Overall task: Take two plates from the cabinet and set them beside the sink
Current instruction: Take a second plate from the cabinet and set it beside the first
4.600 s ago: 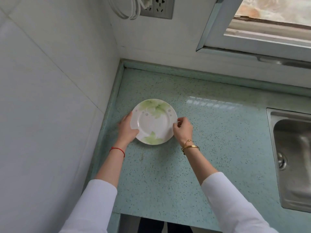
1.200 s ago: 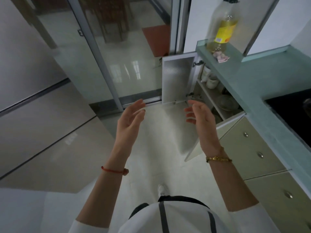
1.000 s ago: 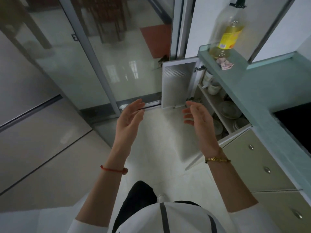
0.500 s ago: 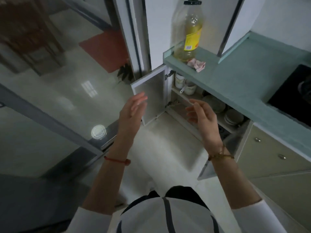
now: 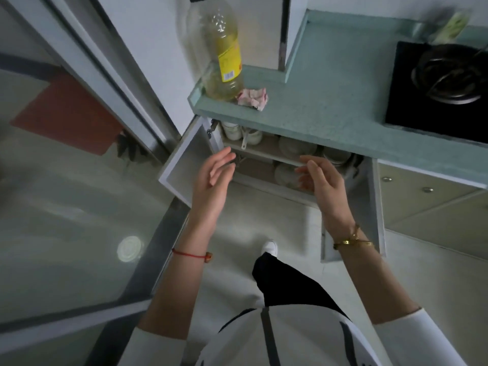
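Head view: The left hand [image 5: 211, 180] and the right hand [image 5: 322, 180] are held out in front of the open cabinet [image 5: 264, 165], palms turned toward each other, fingers loosely spread and nothing grasped by either. A red string is worn on the left wrist and gold bangles on the right.

The cabinet sits under the pale green bench [image 5: 330, 101], and both of its doors are swung out: the left door [image 5: 184, 165] behind the left hand, the right door [image 5: 375, 207] beside the right forearm. Two shelves can be made out inside. On the upper shelf [image 5: 264, 151] white cups [image 5: 235, 129] stand at the left end, and stacked plates [image 5: 295, 147] lie flat further right, their faces turned upward; being round, no long axis is shown. More stacked dishes [image 5: 336, 155] are seen just right of them. On the lower shelf another pile of plates [image 5: 286, 175] lies flat, partly covered by the right fingers; whether it is touched cannot be told.

On the bench above, an oil bottle [image 5: 224, 56] stands upright at the left corner, with a crumpled pink cloth [image 5: 252, 97] touching its base. A black hob [image 5: 438, 88] carrying a dark pot [image 5: 454, 75] occupies the right part.
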{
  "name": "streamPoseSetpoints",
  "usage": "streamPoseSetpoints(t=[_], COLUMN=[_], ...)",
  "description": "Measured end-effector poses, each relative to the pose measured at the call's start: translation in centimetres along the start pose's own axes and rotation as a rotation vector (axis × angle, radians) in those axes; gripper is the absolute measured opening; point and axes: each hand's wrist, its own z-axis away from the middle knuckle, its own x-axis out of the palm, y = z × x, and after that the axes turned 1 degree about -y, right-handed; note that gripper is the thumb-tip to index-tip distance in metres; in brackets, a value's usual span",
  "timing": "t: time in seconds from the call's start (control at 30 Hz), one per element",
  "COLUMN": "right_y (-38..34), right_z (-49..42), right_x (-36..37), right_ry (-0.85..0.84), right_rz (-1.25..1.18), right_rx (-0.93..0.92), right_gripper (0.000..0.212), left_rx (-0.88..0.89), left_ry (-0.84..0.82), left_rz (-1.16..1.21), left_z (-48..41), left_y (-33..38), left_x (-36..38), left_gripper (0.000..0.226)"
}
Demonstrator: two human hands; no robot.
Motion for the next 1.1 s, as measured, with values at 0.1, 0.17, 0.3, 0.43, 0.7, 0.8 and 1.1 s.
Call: streamPoseSetpoints(t=[0.1, 0.17, 0.3, 0.43, 0.7, 0.8, 1.1], right_y=[0.3, 0.2, 0.7, 2.0, 8.4, 13.5, 36.6], right_z=[-3.0, -5.0, -8.9, -12.4, -19.0, -21.7, -30.0], right_x=[0.8, 1.2, 1.5, 1.6, 2.4, 2.4, 0.9], right_ry=[0.044, 0.063, 0.098, 0.139, 0.231, 0.265, 0.313], right_rz=[-0.003, -0.005, 0.014, 0.045, 0.067, 0.079, 0.206], right_rx=[0.027, 0.046, 0.07, 0.075, 0.099, 0.101, 0.1], right_gripper=[0.025, 0.024, 0.025, 0.023, 0.021, 0.021, 0.017], left_rx=[0.004, 0.005, -0.01, -0.026, -0.02, 0.005, 0.028], left_ry=[-0.068, -0.086, -0.147, -0.191, -0.277, -0.328, -0.391], left_rz=[-0.029, -0.031, -0.023, -0.042, -0.033, -0.043, -0.139], left_z=[-4.2, -7.0, -12.2, -16.5, -23.9, -26.8, -34.7], left_y=[-0.1, 0.1, -0.3, -2.2, -9.4, -14.8, -36.7], left_x=[0.7, 1.3, 3.1, 4.6, 7.4, 8.3, 11.4], left_gripper=[0.038, 0.038, 0.033, 0.036, 0.033, 0.033, 0.03])
